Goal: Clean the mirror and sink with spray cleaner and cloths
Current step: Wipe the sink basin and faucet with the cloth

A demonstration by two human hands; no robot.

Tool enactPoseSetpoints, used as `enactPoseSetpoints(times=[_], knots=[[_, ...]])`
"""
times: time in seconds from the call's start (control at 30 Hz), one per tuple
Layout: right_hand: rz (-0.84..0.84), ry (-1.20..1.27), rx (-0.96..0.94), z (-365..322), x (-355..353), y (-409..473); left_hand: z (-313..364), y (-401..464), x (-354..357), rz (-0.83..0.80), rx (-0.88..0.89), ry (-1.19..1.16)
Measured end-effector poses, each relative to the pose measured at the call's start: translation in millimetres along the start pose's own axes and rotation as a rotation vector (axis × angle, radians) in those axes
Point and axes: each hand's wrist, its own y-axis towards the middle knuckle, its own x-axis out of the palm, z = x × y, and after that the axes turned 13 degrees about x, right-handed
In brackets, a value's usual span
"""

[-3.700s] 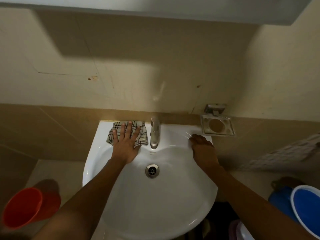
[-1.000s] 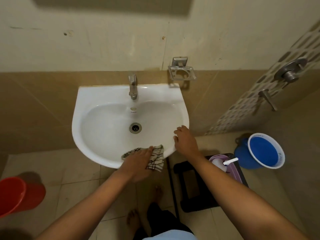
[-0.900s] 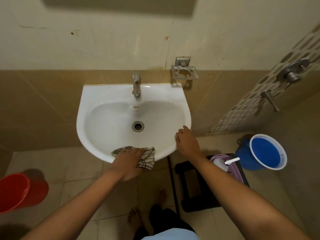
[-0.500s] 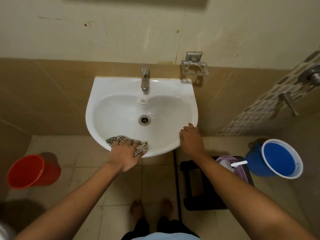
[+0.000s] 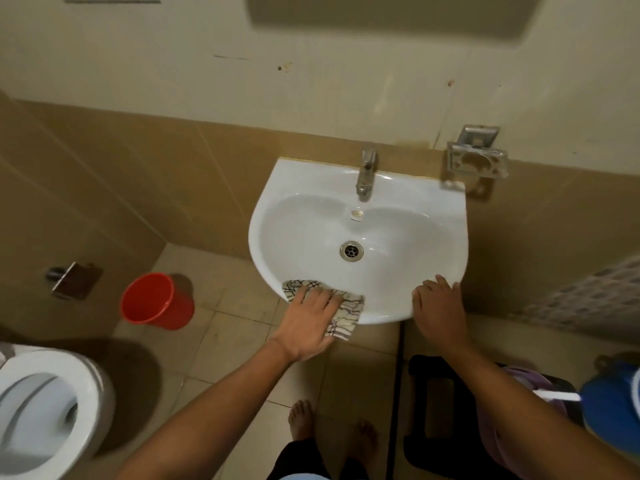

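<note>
A white wall-hung sink point(image 5: 446, 220) with a steel tap point(image 5: 366, 174) and a drain point(image 5: 351, 251) fills the middle of the view. My left hand point(image 5: 310, 320) presses a checked cloth point(image 5: 343, 311) flat against the sink's front-left rim, fingers spread over it. My right hand point(image 5: 438, 308) rests on the front-right rim with its fingers laid flat. The mirror is out of view; only its shadow shows on the wall at the top. No spray bottle is plainly visible.
A red bucket point(image 5: 156, 301) stands on the floor at left, with a white toilet point(image 5: 41, 410) at the lower left. A black stool point(image 5: 436, 403), a purple tub point(image 5: 519, 407) and a blue bucket point(image 5: 609, 417) sit at right. A soap holder point(image 5: 478, 164) hangs on the wall.
My left hand slid the cloth leftwards along the sink's front rim. The view swung left, bringing the toilet and red bucket into sight. My right hand stayed on the rim.
</note>
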Motion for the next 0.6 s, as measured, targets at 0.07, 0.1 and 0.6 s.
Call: enactPoseSetpoints(times=[0.07, 0.1, 0.6], knots=[[0.006, 0.031, 0.013, -0.6, 1.7, -0.3, -27.5, -14.8, -0.2, 0.005, 0.007, 0.008], [0.011, 0.036, 0.018, -0.9, 2.6, -0.2, -41.4, -20.8, -1.5, 0.005, 0.016, 0.012], [-0.025, -0.030, 0.224, -34.5, 8.8, 10.3, -209.8, 13.6, -28.5, -0.206, 0.108, 0.033]])
